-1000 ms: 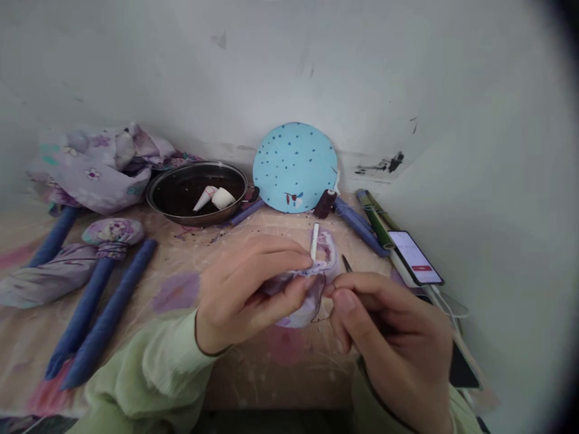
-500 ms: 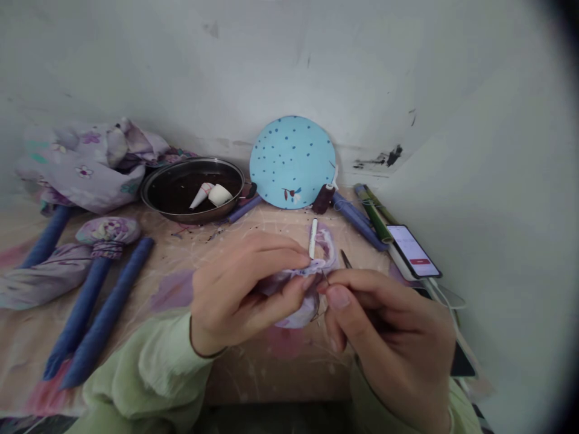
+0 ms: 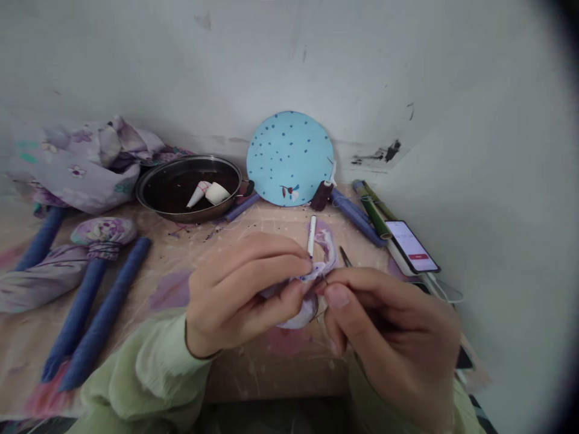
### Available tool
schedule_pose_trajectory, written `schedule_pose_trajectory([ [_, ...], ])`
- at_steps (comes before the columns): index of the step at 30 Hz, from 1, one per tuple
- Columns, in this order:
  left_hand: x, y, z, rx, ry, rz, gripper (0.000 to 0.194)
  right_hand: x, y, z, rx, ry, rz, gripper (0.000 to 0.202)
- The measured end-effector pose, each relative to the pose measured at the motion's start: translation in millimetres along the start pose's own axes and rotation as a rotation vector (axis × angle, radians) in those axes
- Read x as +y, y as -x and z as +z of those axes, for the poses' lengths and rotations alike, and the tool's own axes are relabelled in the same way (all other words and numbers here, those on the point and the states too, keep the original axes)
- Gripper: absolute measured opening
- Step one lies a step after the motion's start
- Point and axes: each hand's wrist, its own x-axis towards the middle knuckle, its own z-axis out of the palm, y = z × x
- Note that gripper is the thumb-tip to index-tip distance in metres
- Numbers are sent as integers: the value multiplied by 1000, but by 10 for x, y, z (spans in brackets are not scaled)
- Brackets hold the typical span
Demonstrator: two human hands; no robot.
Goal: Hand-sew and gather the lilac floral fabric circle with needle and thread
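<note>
A light purple cloth piece (image 3: 298, 313) with a gathered, ruffled edge is pinched between the thumb and fingers of my left hand (image 3: 248, 289). Close against its right side, my right hand (image 3: 384, 331) holds a thin needle (image 3: 324, 279) between thumb and forefinger, its tip at the cloth's edge. A white pen (image 3: 312, 236) lies just beyond my left fingertips. The dark pointed tip of a tool (image 3: 345, 256) shows behind my right forefinger; the rest of it is hidden.
A dark pan (image 3: 158, 208) holds white pieces. Beside it stand a blue dotted disc (image 3: 289, 154) and a dark thread spool (image 3: 322, 196). Blue wrapped rods (image 3: 108, 313) and bundled floral cloth (image 3: 90, 175) lie left. At right are green sticks (image 3: 373, 208) and a lit phone (image 3: 412, 246).
The whole view has shifted slightly. Both hands keep nearly the same pose, with the needle still at the cloth's edge.
</note>
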Motion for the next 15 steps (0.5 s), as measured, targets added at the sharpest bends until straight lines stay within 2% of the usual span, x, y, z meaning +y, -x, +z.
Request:
schedule_pose_trajectory([
  [4, -11, -19, -46, -54, 26, 71, 14, 9, 9, 13, 23, -1, -14, 16],
  [9, -20, -53, -131, -216, -35, 78, 8, 5, 19, 33, 45, 4, -27, 15],
  [15, -29, -47, -147, -225, -43, 105, 9, 22, 21, 49, 62, -26, -5, 12],
])
